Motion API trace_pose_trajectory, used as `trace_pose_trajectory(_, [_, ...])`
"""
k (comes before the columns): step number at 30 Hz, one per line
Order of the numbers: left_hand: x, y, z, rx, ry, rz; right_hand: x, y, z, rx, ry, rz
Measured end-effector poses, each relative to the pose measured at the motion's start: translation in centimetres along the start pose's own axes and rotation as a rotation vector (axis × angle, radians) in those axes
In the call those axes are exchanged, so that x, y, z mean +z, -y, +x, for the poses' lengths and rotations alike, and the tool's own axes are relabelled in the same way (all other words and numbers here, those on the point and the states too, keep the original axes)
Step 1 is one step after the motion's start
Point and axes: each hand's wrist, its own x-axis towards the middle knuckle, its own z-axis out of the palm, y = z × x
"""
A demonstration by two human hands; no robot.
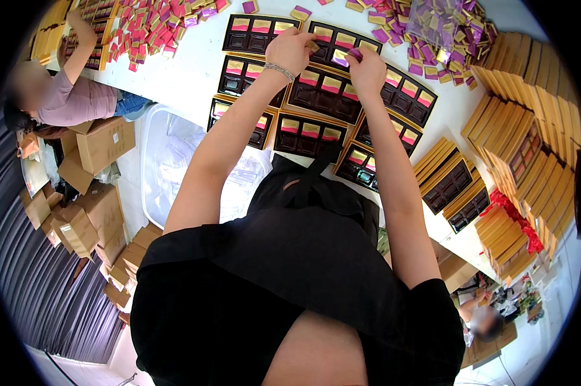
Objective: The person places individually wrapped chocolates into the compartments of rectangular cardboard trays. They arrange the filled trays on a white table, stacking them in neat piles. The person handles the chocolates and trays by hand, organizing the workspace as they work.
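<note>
My left hand (pixel 289 52), a braided bracelet at its wrist, pinches a small gold-wrapped piece (pixel 312 46) at the left edge of a black compartment tray (pixel 322 58). Between the fingers of my right hand (pixel 369 72) is a purple-wrapped piece (pixel 354 54), held over the same tray. Its far row has pink-and-gold wrapped pieces (pixel 323 34), and a purple-and-gold piece (pixel 339 58) lies in its near row. Around it are several more gold-edged trays, such as the front one (pixel 302 144), with pink-and-gold pieces in their far rows and dark, unfilled near compartments.
Loose pink pieces (pixel 150 29) lie far left. At far right, purple pieces (pixel 428 48) surround a clear plastic box (pixel 435 21). Stacked gold boxes (pixel 507 120) line the right side. A clear plastic tub (pixel 160 164) stands below the table edge; another person (pixel 78 96) works at left.
</note>
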Motion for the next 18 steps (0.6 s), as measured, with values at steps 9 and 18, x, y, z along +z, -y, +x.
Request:
trace_pose_trajectory(9, [1.4, 0.5, -0.9, 0.124, -0.118, -0.015, -1.6, -1.9, -1.5, 0.202, -0.050, 0.591])
trace_pose_trajectory(18, [1.7, 0.3, -3.4, 0.468, -0.154, 0.249, -1.2, -2.5, -1.9, 0.455, -0.152, 0.709])
